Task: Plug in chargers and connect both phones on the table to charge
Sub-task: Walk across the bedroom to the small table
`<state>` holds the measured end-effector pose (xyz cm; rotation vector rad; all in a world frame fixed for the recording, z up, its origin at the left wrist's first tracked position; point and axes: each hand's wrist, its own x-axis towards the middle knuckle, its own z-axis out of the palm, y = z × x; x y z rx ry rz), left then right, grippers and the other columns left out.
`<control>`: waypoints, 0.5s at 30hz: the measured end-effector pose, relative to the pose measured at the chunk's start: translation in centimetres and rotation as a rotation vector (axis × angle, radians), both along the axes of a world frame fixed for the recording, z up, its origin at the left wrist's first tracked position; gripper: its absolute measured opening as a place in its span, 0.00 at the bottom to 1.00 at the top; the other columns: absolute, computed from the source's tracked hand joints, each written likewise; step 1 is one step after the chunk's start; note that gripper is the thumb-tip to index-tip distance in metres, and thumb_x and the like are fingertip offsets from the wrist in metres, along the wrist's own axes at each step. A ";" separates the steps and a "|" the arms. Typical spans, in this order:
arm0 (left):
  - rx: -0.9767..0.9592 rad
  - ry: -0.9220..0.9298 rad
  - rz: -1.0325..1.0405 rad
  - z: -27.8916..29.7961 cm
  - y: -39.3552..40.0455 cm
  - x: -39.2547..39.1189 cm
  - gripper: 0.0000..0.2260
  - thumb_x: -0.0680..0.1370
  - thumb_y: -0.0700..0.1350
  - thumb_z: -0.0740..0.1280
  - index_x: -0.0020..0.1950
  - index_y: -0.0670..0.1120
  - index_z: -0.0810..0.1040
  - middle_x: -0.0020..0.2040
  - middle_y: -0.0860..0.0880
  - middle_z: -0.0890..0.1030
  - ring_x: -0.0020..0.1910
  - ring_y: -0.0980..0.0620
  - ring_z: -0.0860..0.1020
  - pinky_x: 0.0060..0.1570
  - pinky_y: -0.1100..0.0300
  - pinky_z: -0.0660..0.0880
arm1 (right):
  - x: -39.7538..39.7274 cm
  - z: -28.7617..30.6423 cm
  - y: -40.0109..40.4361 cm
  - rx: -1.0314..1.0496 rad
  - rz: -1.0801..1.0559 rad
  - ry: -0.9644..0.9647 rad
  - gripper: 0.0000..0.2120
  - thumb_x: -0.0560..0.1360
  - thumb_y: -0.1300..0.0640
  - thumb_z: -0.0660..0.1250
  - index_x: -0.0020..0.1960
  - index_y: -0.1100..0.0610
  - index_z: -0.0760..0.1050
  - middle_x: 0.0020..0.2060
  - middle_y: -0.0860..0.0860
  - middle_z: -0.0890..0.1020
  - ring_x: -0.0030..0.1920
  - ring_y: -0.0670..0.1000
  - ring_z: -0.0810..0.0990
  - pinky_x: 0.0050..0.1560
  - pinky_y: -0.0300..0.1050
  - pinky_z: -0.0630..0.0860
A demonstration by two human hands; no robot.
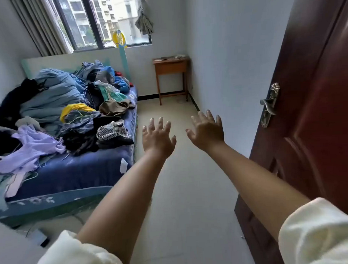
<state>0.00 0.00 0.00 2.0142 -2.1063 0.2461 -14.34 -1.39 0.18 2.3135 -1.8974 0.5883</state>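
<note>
Hands [157,137] [206,130] spread empty, table [172,67] well beyond; no legible writing.

My small wooden table [170,67] stands in the far corner by the wall, with a few flat things [169,58] on its top, too small to name. A white cable [181,101] lies on the pale tiled floor [182,181] at its foot. The bed [76,172], blue-covered, carries a heap of clothes [69,107] and hangers.
</note>
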 end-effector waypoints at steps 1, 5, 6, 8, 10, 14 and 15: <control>0.026 0.000 0.015 -0.5 -1.9 -0.6 0.25 0.78 0.55 0.54 0.73 0.50 0.53 0.76 0.47 0.53 0.74 0.44 0.47 0.70 0.48 0.47 | -0.4 -0.5 -1.9 0.021 -0.005 0.003 0.24 0.77 0.47 0.57 0.70 0.57 0.62 0.72 0.58 0.62 0.73 0.59 0.55 0.71 0.60 0.51; 0.114 0.001 0.042 -2.2 -10.3 -2.4 0.24 0.79 0.55 0.53 0.73 0.50 0.52 0.76 0.47 0.53 0.74 0.44 0.47 0.70 0.48 0.47 | -2.4 -2.4 -10.5 0.096 0.009 0.026 0.24 0.78 0.48 0.57 0.70 0.57 0.62 0.72 0.58 0.62 0.73 0.60 0.55 0.70 0.60 0.52; 0.124 -0.001 0.038 -2.3 -12.3 -2.9 0.24 0.79 0.55 0.53 0.73 0.50 0.52 0.76 0.47 0.53 0.74 0.44 0.47 0.70 0.48 0.46 | -2.9 -2.4 -12.7 0.103 0.011 0.040 0.24 0.78 0.48 0.57 0.70 0.57 0.61 0.72 0.58 0.62 0.73 0.60 0.55 0.70 0.60 0.53; 0.137 0.012 0.048 -2.7 -16.1 -3.5 0.24 0.79 0.55 0.53 0.73 0.50 0.53 0.76 0.47 0.53 0.74 0.44 0.47 0.70 0.48 0.47 | -3.6 -2.6 -16.9 0.111 -0.004 0.045 0.24 0.78 0.48 0.57 0.70 0.57 0.61 0.72 0.58 0.62 0.73 0.60 0.55 0.70 0.60 0.53; 0.175 0.011 0.051 -3.1 -19.7 -3.7 0.24 0.79 0.55 0.53 0.73 0.50 0.53 0.76 0.48 0.53 0.74 0.44 0.47 0.70 0.48 0.47 | -3.8 -3.1 -20.7 0.149 -0.002 0.053 0.24 0.78 0.48 0.57 0.70 0.57 0.61 0.72 0.58 0.61 0.73 0.60 0.55 0.70 0.60 0.53; 0.187 0.024 0.076 -3.6 -27.8 -3.3 0.24 0.79 0.55 0.52 0.73 0.49 0.53 0.75 0.48 0.54 0.74 0.44 0.48 0.70 0.48 0.48 | -3.4 -3.7 -28.9 0.153 0.023 0.055 0.24 0.78 0.49 0.57 0.70 0.57 0.61 0.73 0.58 0.61 0.73 0.59 0.55 0.71 0.59 0.53; 0.184 0.022 0.079 -3.7 -30.1 -3.0 0.24 0.79 0.54 0.52 0.73 0.49 0.53 0.75 0.48 0.54 0.73 0.44 0.48 0.70 0.48 0.48 | -3.1 -3.9 -31.2 0.147 0.028 0.060 0.24 0.78 0.49 0.57 0.71 0.57 0.61 0.73 0.58 0.61 0.73 0.59 0.55 0.71 0.59 0.53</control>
